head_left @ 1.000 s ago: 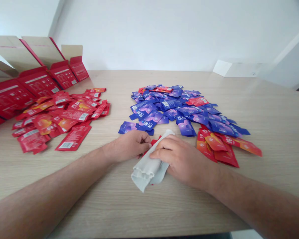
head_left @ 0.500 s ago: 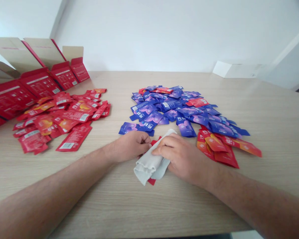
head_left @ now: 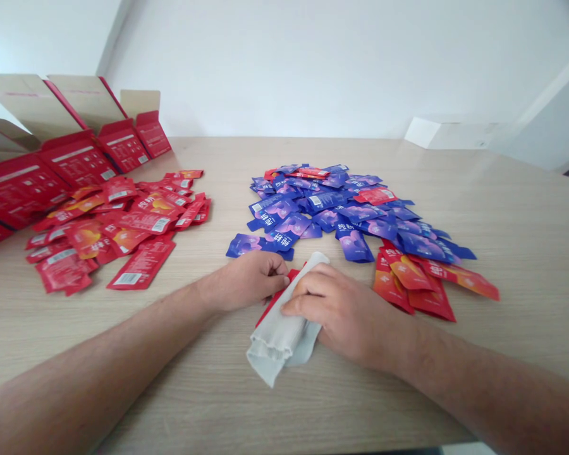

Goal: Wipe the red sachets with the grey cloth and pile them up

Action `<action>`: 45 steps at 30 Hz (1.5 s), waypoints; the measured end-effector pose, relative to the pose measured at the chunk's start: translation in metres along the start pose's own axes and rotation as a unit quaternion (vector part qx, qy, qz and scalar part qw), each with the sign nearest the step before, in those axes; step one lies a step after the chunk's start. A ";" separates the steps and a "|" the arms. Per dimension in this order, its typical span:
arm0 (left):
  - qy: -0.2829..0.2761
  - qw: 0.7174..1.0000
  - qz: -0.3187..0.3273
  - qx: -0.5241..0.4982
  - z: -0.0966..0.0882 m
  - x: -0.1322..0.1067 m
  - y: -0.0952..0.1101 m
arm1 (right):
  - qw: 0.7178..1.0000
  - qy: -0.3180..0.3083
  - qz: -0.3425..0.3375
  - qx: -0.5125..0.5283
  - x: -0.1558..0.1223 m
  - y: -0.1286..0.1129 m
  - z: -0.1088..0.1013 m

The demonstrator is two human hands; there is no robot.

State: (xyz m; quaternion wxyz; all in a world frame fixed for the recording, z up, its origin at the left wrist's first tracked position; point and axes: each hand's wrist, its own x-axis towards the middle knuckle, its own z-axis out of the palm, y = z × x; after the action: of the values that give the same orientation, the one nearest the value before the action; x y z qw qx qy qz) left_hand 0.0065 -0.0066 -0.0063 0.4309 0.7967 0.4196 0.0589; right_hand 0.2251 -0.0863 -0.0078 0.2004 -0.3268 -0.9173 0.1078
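My right hand (head_left: pixel 346 313) is closed on a folded whitish cloth (head_left: pixel 277 332) and presses it over a red sachet (head_left: pixel 275 297) on the table. Only the sachet's left edge and upper corner show; the cloth covers the rest. At that edge my left hand (head_left: pixel 251 281) pinches the sachet between curled thumb and fingers. Just beyond both hands lies a heap of blue-purple sachets (head_left: pixel 284 230) with a few red ones on top. Several red and orange sachets (head_left: pixel 410 278) overlap to the right of my right hand.
On the left is a pile of red sachets (head_left: pixel 142 221). Behind it stands a row of red cartons (head_left: pixel 76 158) with raised flaps. A white box (head_left: pixel 446 134) sits at the back right, near the wall. The wooden table (head_left: pixel 208 404) extends to the front edge.
My right hand has slid the cloth a little toward me and to the left along the sachet. More of the sachet's left edge shows now. My left hand has hardly moved.
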 end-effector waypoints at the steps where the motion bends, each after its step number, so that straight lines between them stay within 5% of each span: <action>1: 0.000 1.000 0.000 0.004 0.000 0.000 0.000 | 1.000 0.000 -0.003 0.001 0.000 0.000 0.000; 7: -0.007 1.000 0.000 -0.020 0.000 0.000 0.002 | 0.999 0.018 0.038 -0.006 0.000 0.003 0.000; 13: 0.000 1.000 0.010 0.012 0.000 0.001 -0.002 | 1.000 0.002 -0.019 -0.001 -0.002 -0.003 0.002; 19: -0.002 1.000 0.003 -0.014 0.001 0.001 -0.002 | 0.999 0.022 0.030 -0.009 0.000 0.002 0.000; 25: -0.001 1.000 0.021 0.009 0.000 0.002 -0.003 | 0.999 0.009 -0.034 0.004 -0.001 -0.007 0.003; 30: -0.004 1.000 0.003 -0.023 0.001 0.002 -0.001 | 0.999 0.020 0.027 -0.010 -0.001 -0.002 0.002; 36: 0.001 1.000 0.020 0.010 0.000 0.002 -0.003 | 0.999 0.010 -0.032 0.001 -0.002 -0.007 0.002; 42: -0.002 1.000 0.004 -0.009 0.001 0.002 -0.002 | 0.999 0.027 0.024 -0.012 -0.001 -0.001 0.003; 45: 0.002 1.000 0.010 0.007 0.001 0.002 -0.002 | 1.000 0.025 -0.006 -0.001 -0.001 -0.004 0.004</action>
State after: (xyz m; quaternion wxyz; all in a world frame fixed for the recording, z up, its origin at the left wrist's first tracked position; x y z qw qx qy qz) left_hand 0.0065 -0.0050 -0.0087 0.4239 0.8038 0.4130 0.0612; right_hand 0.2216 -0.0907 -0.0105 0.2234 -0.3240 -0.9141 0.0975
